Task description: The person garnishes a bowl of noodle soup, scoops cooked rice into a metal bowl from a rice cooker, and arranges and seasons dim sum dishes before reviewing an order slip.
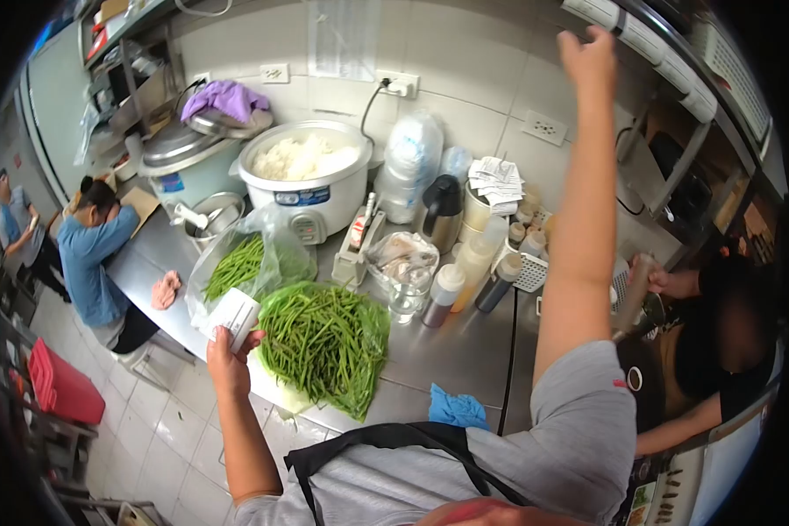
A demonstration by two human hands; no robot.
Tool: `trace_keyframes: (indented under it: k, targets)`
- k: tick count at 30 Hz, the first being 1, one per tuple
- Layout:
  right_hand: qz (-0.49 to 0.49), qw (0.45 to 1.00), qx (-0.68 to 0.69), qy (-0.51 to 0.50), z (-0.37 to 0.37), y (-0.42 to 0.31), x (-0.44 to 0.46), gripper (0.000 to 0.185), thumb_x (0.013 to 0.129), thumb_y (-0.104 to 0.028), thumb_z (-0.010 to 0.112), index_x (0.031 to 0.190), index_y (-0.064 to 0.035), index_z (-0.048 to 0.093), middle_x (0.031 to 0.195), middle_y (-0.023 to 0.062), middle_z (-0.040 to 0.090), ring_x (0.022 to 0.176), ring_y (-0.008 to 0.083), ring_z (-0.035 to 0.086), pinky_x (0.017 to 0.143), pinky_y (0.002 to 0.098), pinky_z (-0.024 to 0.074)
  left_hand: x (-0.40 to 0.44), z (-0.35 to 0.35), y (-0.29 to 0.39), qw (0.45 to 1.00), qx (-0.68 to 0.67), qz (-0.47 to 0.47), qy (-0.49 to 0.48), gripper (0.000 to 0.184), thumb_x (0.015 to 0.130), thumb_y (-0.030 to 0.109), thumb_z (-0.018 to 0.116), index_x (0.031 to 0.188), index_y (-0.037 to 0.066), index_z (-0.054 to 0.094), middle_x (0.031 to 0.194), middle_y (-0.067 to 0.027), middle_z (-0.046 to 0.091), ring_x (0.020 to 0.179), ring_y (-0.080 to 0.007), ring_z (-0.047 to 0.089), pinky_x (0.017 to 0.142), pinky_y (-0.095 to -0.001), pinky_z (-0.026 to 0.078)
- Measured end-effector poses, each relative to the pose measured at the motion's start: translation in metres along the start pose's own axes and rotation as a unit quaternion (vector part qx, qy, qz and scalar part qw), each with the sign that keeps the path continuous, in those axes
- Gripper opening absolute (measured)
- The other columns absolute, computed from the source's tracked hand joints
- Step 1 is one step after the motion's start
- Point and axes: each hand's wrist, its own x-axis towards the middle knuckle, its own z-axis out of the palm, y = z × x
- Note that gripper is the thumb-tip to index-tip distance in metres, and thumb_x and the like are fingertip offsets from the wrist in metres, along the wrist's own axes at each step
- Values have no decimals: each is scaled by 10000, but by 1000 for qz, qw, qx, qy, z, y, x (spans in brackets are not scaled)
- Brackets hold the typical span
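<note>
The left hand (230, 358), in the lower left-centre of the frame, grips a printed white slip (235, 313) between thumb and fingers. The right hand (589, 61), at the upper right, is raised with thumb and forefinger parted and nothing visible held; contact with the white papers (642, 39) along the shelf edge cannot be confirmed. The step in hand is judged to be a reach to that shelf edge; taking hold of a paper there would call for a pinch by the fingertips. Below the slip, at centre, a plastic bag of green beans (324, 346) stands open, a hazard should the slip fall. The rice cooker (309, 195) occupies upper centre; a blue cloth (458, 408) lies at lower centre. The raised arm crosses in front of the crowded condiment area, partly hiding a white basket (531, 273). A co-worker's hand (662, 276) is noted near that arm, right of frame.
</note>
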Motion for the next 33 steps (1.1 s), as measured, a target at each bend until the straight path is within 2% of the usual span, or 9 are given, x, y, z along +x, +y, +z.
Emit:
trace_keyframes:
  k: [3, 5, 8, 10, 16, 24, 28, 31, 33]
  targets:
    - [9, 920, 256, -297, 20, -73, -102, 405, 697, -320, 614, 961, -25, 532, 791, 100, 576, 693, 196, 551, 648, 303, 445, -9, -24, 21, 1000, 9, 1, 22, 409, 866, 278, 340, 1101, -48, 420, 949, -168, 559, 770, -248, 581, 677, -327, 475]
    - [51, 748, 403, -526, 6, -140, -176, 366, 732, -321, 593, 941, -25, 542, 756, 48, 567, 627, 118, 533, 596, 253, 429, -12, -43, 34, 1000, -1, -3, 9, 397, 859, 225, 327, 1116, -70, 398, 1003, -181, 541, 809, -285, 571, 736, -364, 466]
    - [91, 528, 465, -705, -26, -234, -277, 357, 785, -352, 537, 940, -31, 547, 743, 20, 560, 586, 72, 514, 543, 206, 404, -23, -76, 57, 998, -54, 0, -41, 409, 862, 264, 344, 1083, -69, 430, 953, -182, 561, 781, -264, 587, 716, -317, 439]
    - [108, 387, 480, -780, -44, -290, -334, 360, 819, -346, 498, 966, -20, 538, 772, 31, 570, 607, 81, 530, 548, 182, 406, -33, -103, 80, 997, -41, -8, -70, 425, 872, 287, 322, 1086, -64, 429, 948, -186, 564, 780, -249, 590, 694, -297, 441]
    - [241, 114, 555, -788, -104, -455, -436, 348, 817, -358, 491, 915, -28, 538, 764, 38, 569, 599, 81, 532, 571, 207, 431, -72, -207, 125, 998, 3, -60, -23, 411, 884, 282, 292, 1079, -50, 437, 929, -186, 572, 758, -234, 595, 675, -292, 458]
    - [189, -84, 630, -749, -186, -637, -504, 262, 770, -52, 532, 1020, -6, 465, 891, 72, 544, 791, 130, 532, 679, 260, 458, -142, -332, 171, 986, 43, -87, 137, 400, 883, 285, 292, 998, -43, 490, 867, -153, 597, 742, -187, 593, 639, -251, 441]
    - [91, -106, 673, -726, -229, -706, -533, 202, 778, -46, 519, 974, -7, 490, 876, 64, 548, 772, 102, 518, 674, 248, 451, -175, -384, 191, 961, 69, -72, 256, 356, 867, 290, 369, 973, -18, 514, 858, -117, 595, 739, -161, 590, 632, -249, 442]
    - [19, -69, 687, -723, -258, -751, -540, 100, 787, -41, 524, 884, -18, 530, 796, 24, 552, 735, 69, 502, 662, 216, 422, -185, -425, 200, 932, 101, -22, 346, 293, 856, 243, 411, 962, -5, 525, 844, -91, 590, 714, -152, 581, 608, -248, 437]
    - [-36, 1, 762, -647, -267, -787, -562, 86, 783, -25, 508, 865, -17, 535, 759, 30, 560, 703, 67, 509, 629, 211, 427, -187, -459, 210, 908, 140, -7, 394, 289, 854, 236, 412, 958, -10, 525, 842, -88, 589, 701, -148, 576, 596, -244, 433]
